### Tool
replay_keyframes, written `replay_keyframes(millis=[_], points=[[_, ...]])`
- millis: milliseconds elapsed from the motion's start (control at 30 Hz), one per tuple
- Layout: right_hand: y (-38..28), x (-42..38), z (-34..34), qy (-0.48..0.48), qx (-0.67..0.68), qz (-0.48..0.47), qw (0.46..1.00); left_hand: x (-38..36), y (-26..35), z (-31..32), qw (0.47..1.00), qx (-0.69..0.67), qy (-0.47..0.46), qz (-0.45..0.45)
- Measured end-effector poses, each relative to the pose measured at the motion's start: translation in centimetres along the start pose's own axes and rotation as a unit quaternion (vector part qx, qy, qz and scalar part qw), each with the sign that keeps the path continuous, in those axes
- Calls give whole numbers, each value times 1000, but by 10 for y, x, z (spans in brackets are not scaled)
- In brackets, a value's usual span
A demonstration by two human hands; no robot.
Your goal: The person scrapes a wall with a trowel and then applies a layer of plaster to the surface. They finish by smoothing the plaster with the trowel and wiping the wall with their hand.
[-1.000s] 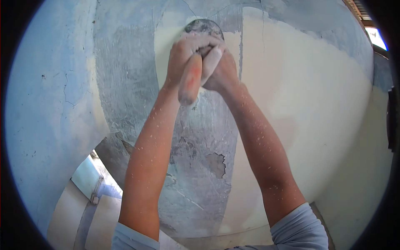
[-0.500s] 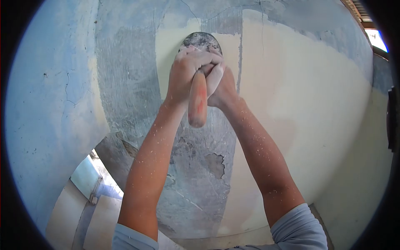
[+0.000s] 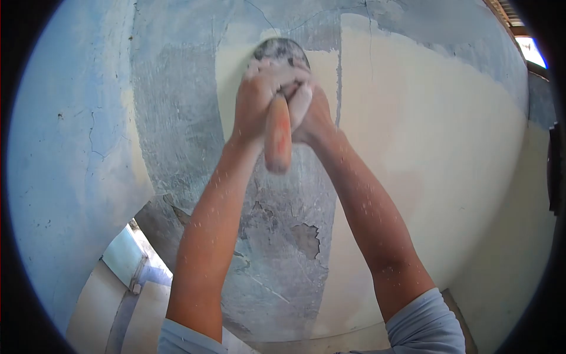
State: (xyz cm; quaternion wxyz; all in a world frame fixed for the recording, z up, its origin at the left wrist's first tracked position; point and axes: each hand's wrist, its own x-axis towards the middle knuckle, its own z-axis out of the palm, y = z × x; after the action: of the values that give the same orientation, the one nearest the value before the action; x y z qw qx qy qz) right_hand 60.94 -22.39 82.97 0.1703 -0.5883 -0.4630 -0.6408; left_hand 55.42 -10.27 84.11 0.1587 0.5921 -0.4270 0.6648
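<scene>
A round-ended, dark, white-smeared blade [image 3: 282, 51] with a wooden handle [image 3: 278, 138] lies against the wall, high in the middle of the view. My left hand [image 3: 256, 97] and my right hand [image 3: 306, 109] are closed together round the tool where handle and blade meet. White dust covers the fingers, which are slightly blurred. Under and around the blade is a cream-coated patch [image 3: 232, 71] of wall. The handle's red-marked end points down between my forearms.
Bare grey wall [image 3: 171, 112] with peeled spots lies below and left. A cream-coated area [image 3: 424, 135] spreads to the right. The blue wall [image 3: 65, 147] stands at far left, above an opening [image 3: 124, 253]. A dark object [image 3: 553, 168] is at the right edge.
Both hands and the tool have moved slightly up and left together. My grip looks the same, and the view has shifted a little.
</scene>
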Motion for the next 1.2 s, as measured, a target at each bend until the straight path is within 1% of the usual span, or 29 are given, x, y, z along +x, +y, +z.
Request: replay_keyframes(millis=[33,67,100,133,200,233,267,300,333,367,433,467,500,533,567,600,667,700,733,767,800,833,867,933,1000,1033,1100,1133,1200], points=[[0,11,-11,-49,-8,10,999,11,-2,2,999,-33,-1,-36],[-9,24,-27,-124,13,82,989,22,-1,1,996,-64,-1,-70],[-18,37,-43,-197,22,155,968,29,10,-8,986,-105,-50,-120],[-20,36,-45,-189,23,145,971,26,10,-8,986,-106,-52,-121],[-20,23,-37,-185,26,137,973,15,9,-5,996,-58,-39,-48],[-14,6,-20,-76,24,51,996,5,9,-6,999,0,-39,-16],[-10,-8,-6,35,20,-38,998,-1,9,-5,999,1,-39,-16],[-18,-12,-3,39,-7,-10,999,-4,10,-5,999,-22,-32,-22],[-16,-9,-4,41,-8,-13,999,-4,10,-5,998,-46,-24,-27],[-11,-1,-5,13,-8,-1,1000,2,7,-5,999,-50,-8,-10],[-12,28,-20,-85,-9,74,994,22,4,-7,993,-102,-5,-57],[-14,33,-23,-84,-9,75,994,30,6,-11,984,-133,-27,-116],[-17,36,-25,-63,-1,85,994,35,11,-15,984,-133,-27,-117],[-20,36,-27,-46,9,97,994,34,16,-19,981,-123,-55,-139],[-23,33,-33,-132,22,139,981,30,20,-21,977,-114,-82,-163],[-21,20,-29,-101,11,87,991,19,16,-16,983,-110,-74,-131],[-14,-6,-6,29,68,6,997,-3,16,-12,997,-26,-53,-43],[-9,-5,0,32,66,3,997,-5,13,-8,998,-50,-39,-27],[-3,-1,3,55,45,-17,997,0,3,-2,998,-50,-37,-23],[6,6,5,79,23,-38,996,13,-11,4,999,-44,-3,-1],[10,25,-11,-21,-46,-1,999,24,-21,9,999,-38,31,19],[3,46,-26,-77,-31,71,994,42,-12,0,994,-88,-20,-65],[-5,65,-38,-131,-17,140,981,56,-12,-4,992,-101,-17,-76],[-10,61,-41,-130,-9,143,981,59,-5,-9,986,-113,-24,-120],[-14,35,-32,-102,2,96,990,29,4,-7,991,-94,-24,-91],[-6,10,-7,28,28,-10,999,9,-1,-1,998,-60,19,-6],[-19,-20,6,-3,-8,9,1000,-18,7,-3,998,-60,-9,-5],[-18,-18,5,-31,-7,27,999,-17,5,1,998,-57,15,6],[0,15,-8,-79,2,55,995,9,-4,0,999,-32,-1,-9]])
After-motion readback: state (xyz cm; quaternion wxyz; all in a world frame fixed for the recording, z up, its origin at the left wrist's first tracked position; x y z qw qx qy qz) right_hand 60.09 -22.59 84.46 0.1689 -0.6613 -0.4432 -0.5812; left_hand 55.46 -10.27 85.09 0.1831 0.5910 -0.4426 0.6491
